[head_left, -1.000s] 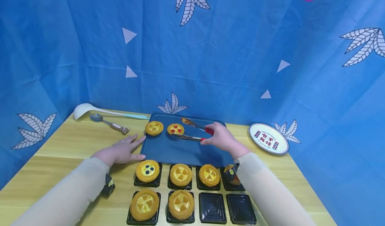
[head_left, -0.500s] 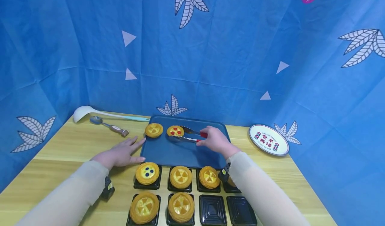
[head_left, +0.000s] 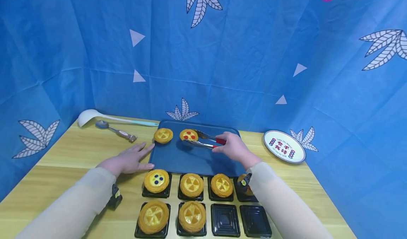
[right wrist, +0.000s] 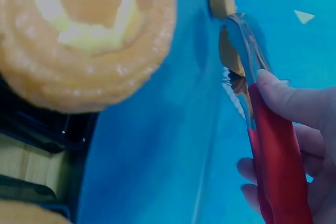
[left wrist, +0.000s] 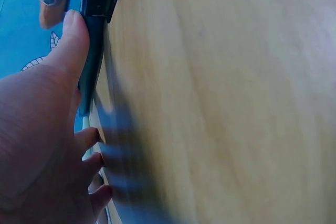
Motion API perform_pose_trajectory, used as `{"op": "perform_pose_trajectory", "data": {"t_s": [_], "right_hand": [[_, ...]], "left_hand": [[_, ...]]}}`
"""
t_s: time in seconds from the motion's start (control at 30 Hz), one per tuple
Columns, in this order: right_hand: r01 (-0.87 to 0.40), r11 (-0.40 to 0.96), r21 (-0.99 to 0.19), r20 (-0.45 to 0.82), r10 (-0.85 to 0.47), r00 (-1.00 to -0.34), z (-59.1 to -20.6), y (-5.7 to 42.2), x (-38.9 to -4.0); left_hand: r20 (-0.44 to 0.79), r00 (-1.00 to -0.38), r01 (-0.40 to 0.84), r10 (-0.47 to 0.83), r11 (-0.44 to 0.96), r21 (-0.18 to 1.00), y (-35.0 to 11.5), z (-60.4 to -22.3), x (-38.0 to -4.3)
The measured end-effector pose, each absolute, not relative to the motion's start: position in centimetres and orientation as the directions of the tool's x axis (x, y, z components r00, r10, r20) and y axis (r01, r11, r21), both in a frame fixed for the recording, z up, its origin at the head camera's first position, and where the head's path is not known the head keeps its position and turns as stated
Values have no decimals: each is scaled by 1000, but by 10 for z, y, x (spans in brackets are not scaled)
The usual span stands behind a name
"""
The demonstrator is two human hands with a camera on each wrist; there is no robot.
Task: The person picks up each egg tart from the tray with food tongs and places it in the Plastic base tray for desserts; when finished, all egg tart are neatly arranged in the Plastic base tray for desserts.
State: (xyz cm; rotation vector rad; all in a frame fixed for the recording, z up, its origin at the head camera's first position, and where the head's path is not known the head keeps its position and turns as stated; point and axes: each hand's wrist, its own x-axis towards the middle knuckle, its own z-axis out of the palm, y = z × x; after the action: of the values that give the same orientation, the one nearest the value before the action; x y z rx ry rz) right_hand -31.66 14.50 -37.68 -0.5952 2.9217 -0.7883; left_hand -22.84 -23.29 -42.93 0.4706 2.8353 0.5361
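Observation:
My right hand (head_left: 233, 147) grips metal tongs (right wrist: 275, 161) by their red handles. Their tips close on the sides of an egg tart with red dots (head_left: 189, 135), which appears just above the blue tray (head_left: 197, 161). In the right wrist view this tart (right wrist: 230, 53) shows edge-on between the metal tips. Left of it, a tart with a wedge pattern (head_left: 163, 135) sits on the tray. My left hand (head_left: 128, 159) lies spread at the tray's left edge, fingertips touching or close to the rim. In the left wrist view its thumb (left wrist: 76, 38) meets the dark rim.
Black square trays, several holding tarts (head_left: 192, 185), stand in two rows before the blue tray. Two front-right ones (head_left: 225, 220) hold nothing. A white ladle (head_left: 89, 117) and a spoon (head_left: 116, 131) lie back left. An oval plate (head_left: 284, 146) leans against the blue cloth at right.
The tongs were spread wide around the red-dotted tart, then closed on it. The tart has since shifted slightly right and up with the tongs. The left hand stays in place.

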Motion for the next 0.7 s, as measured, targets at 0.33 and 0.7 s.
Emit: {"op": "perform_pose_trajectory", "data": {"t_s": [0.33, 0.7], "right_hand": [[-410, 750, -519, 82, -434, -897, -346, 186, -294], [-442, 685, -579, 89, -486, -869, -321, 250, -243]], "left_hand": [[-160, -926, 262, 343, 886, 383, -230, -431, -230], [-169, -927, 253, 335, 891, 377, -232, -432, -230]]}}
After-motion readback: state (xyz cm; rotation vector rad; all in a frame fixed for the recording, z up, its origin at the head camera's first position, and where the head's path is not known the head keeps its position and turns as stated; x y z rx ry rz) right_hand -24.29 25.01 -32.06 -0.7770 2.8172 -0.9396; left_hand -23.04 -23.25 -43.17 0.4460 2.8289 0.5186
